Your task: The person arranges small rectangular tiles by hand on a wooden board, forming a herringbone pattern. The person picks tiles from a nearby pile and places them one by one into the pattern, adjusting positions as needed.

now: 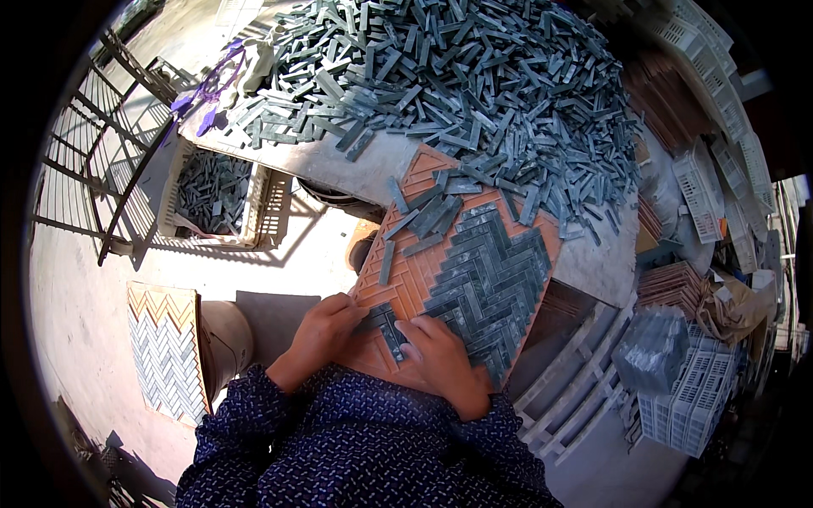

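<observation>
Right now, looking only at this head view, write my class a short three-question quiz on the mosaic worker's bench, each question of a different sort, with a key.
1. True or false: the left hand and the right hand both rest on the orange mould board.
2. Multiple choice: the grey-green tile strips set in the board form A) a checkerboard, B) a herringbone, C) circles.
3. Short answer: what holds more strips on the floor to the left of the bench?

Key
1. True; both press small strips at its near corner.
2. B.
3. A white plastic crate, below the loose pile on the bench.
</observation>
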`<state>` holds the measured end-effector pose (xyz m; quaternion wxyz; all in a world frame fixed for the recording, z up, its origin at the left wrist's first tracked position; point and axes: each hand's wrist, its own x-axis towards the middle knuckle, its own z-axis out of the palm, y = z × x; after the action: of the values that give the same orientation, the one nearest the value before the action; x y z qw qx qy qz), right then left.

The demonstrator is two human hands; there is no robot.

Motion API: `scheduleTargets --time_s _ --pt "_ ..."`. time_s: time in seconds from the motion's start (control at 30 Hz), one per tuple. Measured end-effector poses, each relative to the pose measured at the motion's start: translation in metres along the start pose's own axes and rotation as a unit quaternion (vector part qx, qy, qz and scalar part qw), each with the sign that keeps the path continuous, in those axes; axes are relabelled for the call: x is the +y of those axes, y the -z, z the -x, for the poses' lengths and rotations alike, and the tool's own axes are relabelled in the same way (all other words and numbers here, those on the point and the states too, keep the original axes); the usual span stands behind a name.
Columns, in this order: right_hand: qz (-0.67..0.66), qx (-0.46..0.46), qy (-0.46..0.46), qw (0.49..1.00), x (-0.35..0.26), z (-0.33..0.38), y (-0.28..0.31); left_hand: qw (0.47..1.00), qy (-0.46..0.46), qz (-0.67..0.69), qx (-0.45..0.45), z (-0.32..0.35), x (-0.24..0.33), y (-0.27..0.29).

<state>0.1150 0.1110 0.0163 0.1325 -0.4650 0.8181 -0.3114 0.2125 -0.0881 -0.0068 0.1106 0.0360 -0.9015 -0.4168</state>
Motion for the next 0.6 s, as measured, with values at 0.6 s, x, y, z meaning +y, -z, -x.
scheduleTargets --time_s 0.6 --pt "0.048 0.074 -0.079 0.993 -0.009 -0.017 -0.023 0.999 0.016 -0.015 0.024 -0.005 0.004 -0.003"
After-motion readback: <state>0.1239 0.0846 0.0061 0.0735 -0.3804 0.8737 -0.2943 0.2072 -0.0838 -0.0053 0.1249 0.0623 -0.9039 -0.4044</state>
